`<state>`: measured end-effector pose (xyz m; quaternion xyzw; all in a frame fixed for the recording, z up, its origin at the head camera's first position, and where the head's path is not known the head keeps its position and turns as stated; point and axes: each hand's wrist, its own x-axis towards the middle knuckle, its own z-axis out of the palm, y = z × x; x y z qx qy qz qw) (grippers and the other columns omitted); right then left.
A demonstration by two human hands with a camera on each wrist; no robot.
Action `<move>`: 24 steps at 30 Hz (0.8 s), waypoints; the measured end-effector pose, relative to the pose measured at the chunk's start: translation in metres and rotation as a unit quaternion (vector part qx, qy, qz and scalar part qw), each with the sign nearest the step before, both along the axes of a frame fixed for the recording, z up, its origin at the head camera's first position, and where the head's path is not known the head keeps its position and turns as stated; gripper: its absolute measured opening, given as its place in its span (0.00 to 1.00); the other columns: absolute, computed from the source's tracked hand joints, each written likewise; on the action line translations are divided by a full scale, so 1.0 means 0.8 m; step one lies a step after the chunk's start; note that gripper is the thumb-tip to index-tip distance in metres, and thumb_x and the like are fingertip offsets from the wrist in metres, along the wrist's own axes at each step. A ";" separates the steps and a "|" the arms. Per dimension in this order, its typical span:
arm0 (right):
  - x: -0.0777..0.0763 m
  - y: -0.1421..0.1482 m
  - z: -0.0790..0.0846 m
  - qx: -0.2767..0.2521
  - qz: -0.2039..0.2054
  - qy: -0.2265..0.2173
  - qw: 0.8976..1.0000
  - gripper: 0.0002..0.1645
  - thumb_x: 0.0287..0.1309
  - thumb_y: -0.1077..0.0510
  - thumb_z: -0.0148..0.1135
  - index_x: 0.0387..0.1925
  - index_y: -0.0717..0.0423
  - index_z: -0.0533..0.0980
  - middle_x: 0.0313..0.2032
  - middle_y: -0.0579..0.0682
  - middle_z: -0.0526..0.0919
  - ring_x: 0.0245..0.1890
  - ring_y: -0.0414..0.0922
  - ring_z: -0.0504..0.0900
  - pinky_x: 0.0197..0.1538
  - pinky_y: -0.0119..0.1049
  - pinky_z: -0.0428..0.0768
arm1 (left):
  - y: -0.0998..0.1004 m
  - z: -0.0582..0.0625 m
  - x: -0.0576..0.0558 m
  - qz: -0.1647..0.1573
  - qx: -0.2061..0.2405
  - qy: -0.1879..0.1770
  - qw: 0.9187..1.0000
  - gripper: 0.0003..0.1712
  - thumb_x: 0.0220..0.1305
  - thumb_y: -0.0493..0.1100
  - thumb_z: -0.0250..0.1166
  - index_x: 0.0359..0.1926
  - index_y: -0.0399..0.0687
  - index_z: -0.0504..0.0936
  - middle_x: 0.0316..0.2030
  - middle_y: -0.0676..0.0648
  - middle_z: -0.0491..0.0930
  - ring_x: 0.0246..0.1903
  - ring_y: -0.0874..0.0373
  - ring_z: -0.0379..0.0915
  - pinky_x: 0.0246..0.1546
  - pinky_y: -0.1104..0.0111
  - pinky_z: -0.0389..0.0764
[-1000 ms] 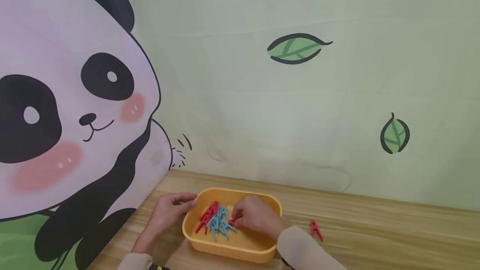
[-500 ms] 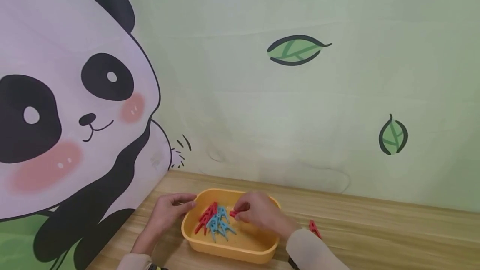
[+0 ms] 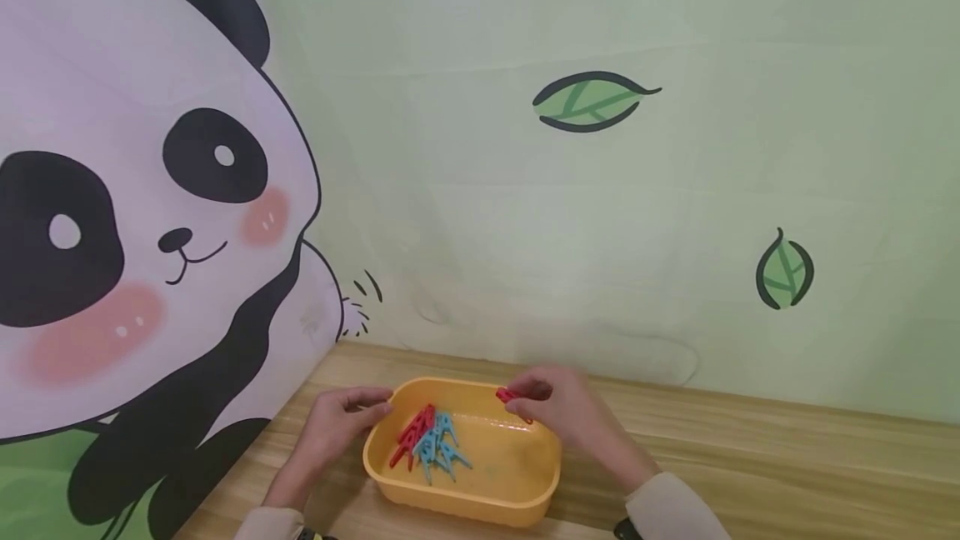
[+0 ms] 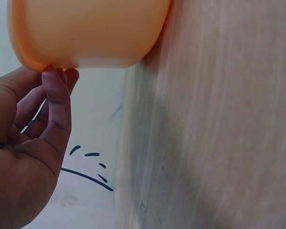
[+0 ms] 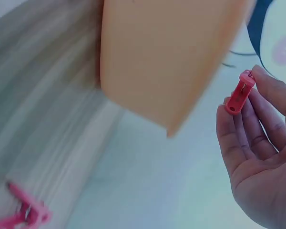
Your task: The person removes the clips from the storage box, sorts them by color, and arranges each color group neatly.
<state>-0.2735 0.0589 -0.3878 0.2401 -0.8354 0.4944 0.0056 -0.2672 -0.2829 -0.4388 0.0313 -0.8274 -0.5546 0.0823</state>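
Note:
My right hand [image 3: 562,402] pinches a red clothespin [image 5: 240,93] between thumb and fingertips, raised over the far right rim of a yellow plastic basin [image 3: 465,509]. At the basin's left end, my left hand [image 3: 337,427] holds the rim, thumb and fingertips right at it in the left wrist view. Inside the basin's left half lies a pile of red clothespins [image 3: 412,436] and light blue clothespins [image 3: 438,444]. Another red clothespin [image 5: 26,212] lies on the table in the right wrist view, hidden behind the right forearm in the head view.
The wooden table [image 3: 787,473] runs to the right of the basin. Close behind stands a pale green wall covering [image 3: 450,190] printed with a large panda [image 3: 150,190] and leaves.
My right hand has lifted the red clothespin out of the basin, moving up and to the right. The left hand has stayed at the basin's left rim.

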 end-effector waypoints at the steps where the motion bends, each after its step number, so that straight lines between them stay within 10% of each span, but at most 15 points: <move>1: 0.001 0.005 0.002 -0.006 -0.009 -0.003 1.000 0.07 0.63 0.59 0.77 0.43 0.54 0.88 0.37 0.44 0.88 0.37 0.43 0.85 0.38 0.36 0.86 | 0.000 0.000 0.000 -0.001 0.000 0.001 1.000 0.13 0.67 0.38 0.75 0.50 0.36 0.91 0.44 0.43 0.90 0.38 0.55 0.84 0.37 0.68 0.86; 24: 0.015 0.124 -0.007 0.028 -0.166 0.020 0.985 0.09 0.63 0.57 0.77 0.43 0.54 0.86 0.37 0.45 0.88 0.40 0.44 0.85 0.42 0.34 0.85 | 0.004 0.001 -0.002 0.006 -0.014 -0.004 1.000 0.13 0.68 0.37 0.74 0.51 0.37 0.90 0.44 0.43 0.90 0.38 0.55 0.82 0.36 0.68 0.86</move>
